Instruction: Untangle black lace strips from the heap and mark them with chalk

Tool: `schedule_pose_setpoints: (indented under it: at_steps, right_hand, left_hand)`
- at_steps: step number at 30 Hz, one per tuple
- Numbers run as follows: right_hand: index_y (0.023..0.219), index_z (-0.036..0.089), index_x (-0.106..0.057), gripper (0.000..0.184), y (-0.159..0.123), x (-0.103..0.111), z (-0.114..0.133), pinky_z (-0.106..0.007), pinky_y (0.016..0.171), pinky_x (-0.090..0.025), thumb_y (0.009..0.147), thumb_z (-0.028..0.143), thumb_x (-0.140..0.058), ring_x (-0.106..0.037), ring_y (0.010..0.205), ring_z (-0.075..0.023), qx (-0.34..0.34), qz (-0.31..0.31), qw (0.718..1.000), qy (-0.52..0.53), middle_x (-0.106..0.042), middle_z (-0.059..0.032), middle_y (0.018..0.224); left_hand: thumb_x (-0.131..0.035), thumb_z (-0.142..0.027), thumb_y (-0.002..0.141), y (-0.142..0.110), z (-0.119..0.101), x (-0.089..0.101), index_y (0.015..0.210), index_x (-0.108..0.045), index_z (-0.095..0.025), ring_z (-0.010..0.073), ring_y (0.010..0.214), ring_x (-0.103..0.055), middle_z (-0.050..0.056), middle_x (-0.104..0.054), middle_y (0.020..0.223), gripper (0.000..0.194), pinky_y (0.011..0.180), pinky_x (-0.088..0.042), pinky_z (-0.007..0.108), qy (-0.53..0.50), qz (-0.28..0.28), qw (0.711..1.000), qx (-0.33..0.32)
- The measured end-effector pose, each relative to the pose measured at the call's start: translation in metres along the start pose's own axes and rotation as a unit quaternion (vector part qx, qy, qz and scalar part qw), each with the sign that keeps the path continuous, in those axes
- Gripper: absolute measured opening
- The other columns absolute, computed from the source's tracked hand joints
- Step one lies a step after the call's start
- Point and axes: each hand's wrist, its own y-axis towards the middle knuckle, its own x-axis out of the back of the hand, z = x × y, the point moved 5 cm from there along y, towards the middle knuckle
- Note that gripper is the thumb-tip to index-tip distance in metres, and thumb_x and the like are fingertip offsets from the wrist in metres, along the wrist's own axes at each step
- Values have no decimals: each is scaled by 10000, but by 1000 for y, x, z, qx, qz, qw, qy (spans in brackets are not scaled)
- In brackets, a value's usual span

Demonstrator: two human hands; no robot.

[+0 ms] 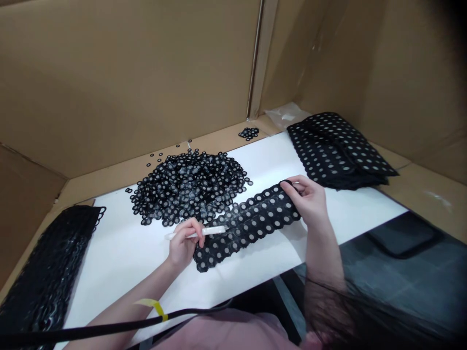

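A black strip with rows of round holes point(248, 221) lies slanted on the white sheet point(120, 253). My left hand point(184, 243) grips a white pen-shaped tool point(204, 232), whose tip rests on the strip near its middle. My right hand point(308, 197) pinches the strip's far right end and holds it down. A cable with a yellow tag point(155, 306) runs along my left forearm.
A big heap of small black rings point(189, 187) lies behind the strip, with a small cluster of rings point(248, 132) farther back. A stack of perforated black strips point(335, 148) sits at right; emptied black strips point(47, 272) pile up at left. Cardboard walls point(127, 73) enclose the desk.
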Motion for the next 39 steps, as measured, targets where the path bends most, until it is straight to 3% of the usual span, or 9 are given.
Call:
schedule_pose_setpoints:
  at_steps: [6,29,34,39]
  right_hand:
    - [732,210,-602,191,-1,0,4,-232,445,-374,716,380,-690,-488,466,-112,-9,2,1000,25,-549,40,506]
    - [722,216,-602,161,-8,8,38,-247,477,-405,728,354,-686,-499,487,-113,53,-35,998,-1,-531,40,513]
    - [727,223,-613,129,-11,8,49,-259,507,-438,734,332,-682,-534,519,-125,68,-46,997,-13,-570,27,557]
    - [723,240,-617,85,-21,7,81,-293,591,-493,739,298,-677,-587,610,-153,119,-65,989,-50,-613,6,649]
  left_hand:
    - [-466,-193,748,-4,2,-7,620,-604,-135,142,538,-386,59,-597,503,197,556,-263,287,79,63,995,11]
    - [-448,-196,732,-4,2,-8,597,-585,-155,151,536,-368,51,-592,498,197,556,-273,284,116,47,992,20]
    - [-435,-179,756,-4,9,-7,631,-607,-149,154,588,-445,46,-617,594,215,588,-308,280,163,86,982,34]
    - [-432,-188,791,-4,8,-10,652,-615,-152,171,674,-520,50,-637,668,232,642,-352,275,228,143,963,34]
